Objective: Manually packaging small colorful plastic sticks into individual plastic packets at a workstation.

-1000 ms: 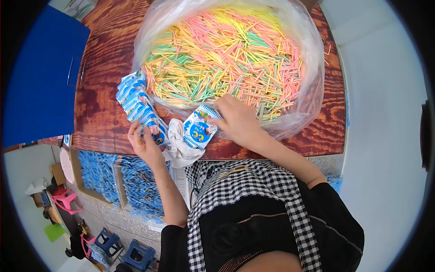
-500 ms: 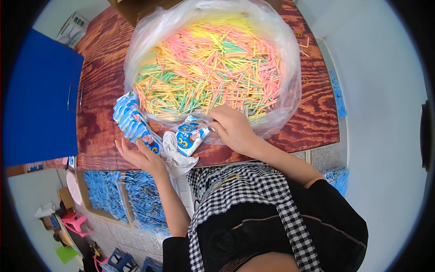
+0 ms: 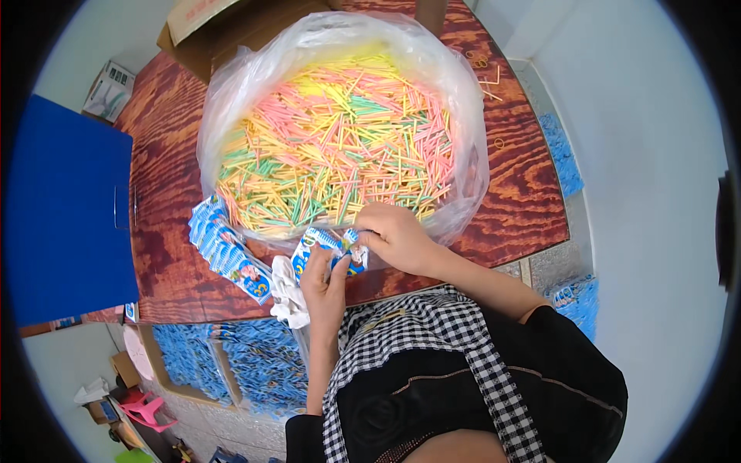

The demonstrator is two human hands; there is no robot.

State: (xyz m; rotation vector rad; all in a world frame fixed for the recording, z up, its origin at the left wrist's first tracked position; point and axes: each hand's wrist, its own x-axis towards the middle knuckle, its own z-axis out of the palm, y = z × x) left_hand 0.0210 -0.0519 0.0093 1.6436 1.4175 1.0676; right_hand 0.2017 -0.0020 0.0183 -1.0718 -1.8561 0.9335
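Note:
My left hand (image 3: 324,285) is closed on a small blue-and-white packet (image 3: 303,245) at the near edge of the table. Beside it, my right hand (image 3: 397,241) has its thumb and fingers pinched at the right part of the printed wrappers (image 3: 358,256); whether this is one packet or two overlapping ones I cannot tell. Just beyond both hands, a large clear plastic bag (image 3: 463,185) lies open, full of thin pink, yellow, orange and green sticks (image 3: 347,147). A fanned row of similar packets (image 3: 224,251) lies to the left, with a crumpled white cloth (image 3: 287,297) near my left wrist.
Behind the bag stands an open cardboard box (image 3: 224,35). A blue panel (image 3: 69,208) rises at the left of the wood-patterned table (image 3: 532,224). Several rubber bands (image 3: 477,60) and loose sticks (image 3: 492,83) lie at the right. Below are bins of blue packets (image 3: 262,366).
My left hand has moved right, from the fanned row to the packet by my right hand, and closed on it. The view has shifted, so the table sits lower in it.

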